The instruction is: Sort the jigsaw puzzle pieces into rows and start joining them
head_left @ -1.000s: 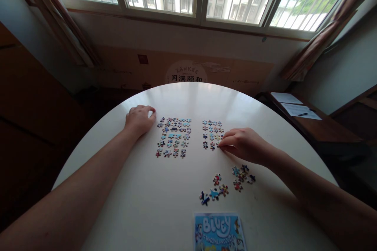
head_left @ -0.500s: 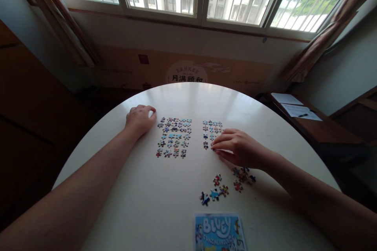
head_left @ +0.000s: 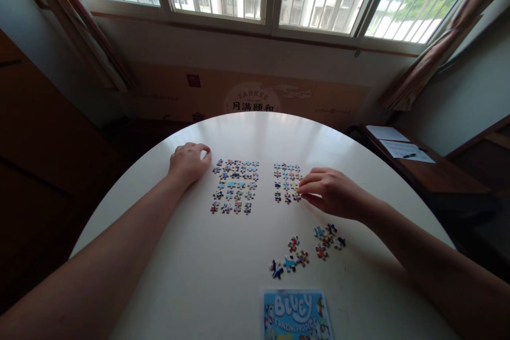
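My left hand [head_left: 188,162] rests on the white round table, its fingers loosely bent, index finger and thumb apart, nothing held. Just right of it lies a block of small jigsaw puzzle pieces [head_left: 236,176] in several rows. A narrower block of puzzle pieces [head_left: 278,185] lies further right. At that block's right edge is my right hand [head_left: 330,191], its thumb and fingertips closed in on a puzzle piece [head_left: 296,197] in the bottom row; the fingers partly cover the pieces there. Loose puzzle pieces [head_left: 290,263] lie nearer to me, with another small cluster [head_left: 326,240] below my right wrist.
A blue "Bluey" picture card [head_left: 297,314] lies at the near side of the table [head_left: 179,276]. Right of the table, a wooden side surface [head_left: 450,175] holds papers [head_left: 406,151] and a pen. A wall and barred windows stand beyond the table's far edge.
My right hand has shifted slightly right along the bottom row, uncovering puzzle pieces there and in the cluster below the wrist. My left hand has stayed in place.
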Demonstrator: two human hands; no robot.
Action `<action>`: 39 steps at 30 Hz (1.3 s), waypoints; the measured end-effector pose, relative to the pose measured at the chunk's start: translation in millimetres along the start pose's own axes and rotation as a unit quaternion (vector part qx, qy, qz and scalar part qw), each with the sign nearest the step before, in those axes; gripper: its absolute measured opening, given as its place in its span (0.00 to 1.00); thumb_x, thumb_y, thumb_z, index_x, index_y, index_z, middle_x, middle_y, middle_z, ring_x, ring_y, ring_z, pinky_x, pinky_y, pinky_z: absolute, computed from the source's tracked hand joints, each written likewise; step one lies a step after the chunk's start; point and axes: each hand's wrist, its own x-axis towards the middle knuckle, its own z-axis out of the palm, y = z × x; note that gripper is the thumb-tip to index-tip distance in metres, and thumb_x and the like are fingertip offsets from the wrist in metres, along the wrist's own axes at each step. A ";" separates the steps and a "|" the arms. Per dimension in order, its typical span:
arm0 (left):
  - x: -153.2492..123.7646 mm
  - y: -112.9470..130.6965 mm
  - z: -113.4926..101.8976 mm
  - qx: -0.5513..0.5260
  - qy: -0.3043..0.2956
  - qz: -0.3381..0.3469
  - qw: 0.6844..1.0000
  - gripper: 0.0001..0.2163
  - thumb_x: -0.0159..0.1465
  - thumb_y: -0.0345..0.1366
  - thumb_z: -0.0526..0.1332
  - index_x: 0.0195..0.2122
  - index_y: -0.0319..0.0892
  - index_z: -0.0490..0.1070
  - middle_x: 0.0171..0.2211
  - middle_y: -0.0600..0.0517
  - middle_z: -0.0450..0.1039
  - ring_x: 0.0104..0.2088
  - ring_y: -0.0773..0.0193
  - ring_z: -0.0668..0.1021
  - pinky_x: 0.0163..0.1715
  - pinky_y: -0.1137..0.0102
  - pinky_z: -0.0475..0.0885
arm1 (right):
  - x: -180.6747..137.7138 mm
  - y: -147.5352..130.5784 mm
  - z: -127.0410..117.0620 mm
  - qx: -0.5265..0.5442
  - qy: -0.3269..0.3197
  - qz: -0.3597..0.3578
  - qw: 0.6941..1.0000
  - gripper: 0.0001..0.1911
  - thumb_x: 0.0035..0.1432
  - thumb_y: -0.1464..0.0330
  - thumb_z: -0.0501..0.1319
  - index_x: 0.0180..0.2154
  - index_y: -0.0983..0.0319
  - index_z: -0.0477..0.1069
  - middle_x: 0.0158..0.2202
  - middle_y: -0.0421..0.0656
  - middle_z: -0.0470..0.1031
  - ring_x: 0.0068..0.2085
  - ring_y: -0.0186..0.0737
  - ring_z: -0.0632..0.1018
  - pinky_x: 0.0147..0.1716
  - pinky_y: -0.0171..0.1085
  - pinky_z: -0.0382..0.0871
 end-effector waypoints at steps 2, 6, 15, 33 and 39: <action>-0.5 0.3 -0.5 -0.001 -0.002 0.000 1.000 0.19 0.67 0.44 0.55 0.53 0.47 0.79 0.58 0.42 0.74 0.57 0.41 0.73 0.58 0.52 0.69 | -0.4 1.6 -0.1 0.002 -0.016 0.007 1.000 0.11 0.69 0.71 0.61 0.38 0.57 0.83 0.40 0.42 0.83 0.39 0.38 0.79 0.40 0.40 0.73; -0.8 -0.3 -0.6 -0.004 -0.001 0.001 1.000 0.20 0.66 0.45 0.54 0.53 0.47 0.78 0.58 0.42 0.74 0.57 0.40 0.73 0.58 0.51 0.69 | 0.3 -0.4 0.9 0.016 -0.035 0.016 0.999 0.11 0.69 0.71 0.61 0.40 0.56 0.83 0.40 0.40 0.83 0.40 0.37 0.80 0.40 0.39 0.73; 0.6 -0.1 -1.3 -0.002 -0.001 0.001 1.000 0.19 0.66 0.45 0.55 0.52 0.47 0.79 0.58 0.43 0.74 0.57 0.41 0.73 0.58 0.52 0.69 | 0.4 -2.8 -4.1 -0.002 -0.024 0.014 1.000 0.10 0.70 0.69 0.61 0.40 0.58 0.83 0.41 0.41 0.83 0.42 0.40 0.79 0.43 0.42 0.72; 0.0 1.3 -1.9 0.004 -0.006 -0.005 1.000 0.19 0.66 0.45 0.55 0.53 0.48 0.78 0.58 0.43 0.73 0.59 0.41 0.73 0.59 0.53 0.68 | 1.9 -30.5 -13.4 0.097 -0.134 -0.029 0.986 0.08 0.63 0.73 0.65 0.36 0.55 0.82 0.32 0.36 0.80 0.36 0.34 0.76 0.37 0.36 0.66; 0.1 1.3 -1.8 -0.001 -0.004 -0.003 1.000 0.20 0.66 0.45 0.55 0.53 0.48 0.78 0.58 0.43 0.74 0.57 0.40 0.73 0.57 0.52 0.68 | -3.4 -15.2 -20.9 0.074 -0.119 0.014 0.990 0.07 0.63 0.72 0.67 0.38 0.55 0.83 0.34 0.37 0.82 0.36 0.34 0.78 0.38 0.36 0.66</action>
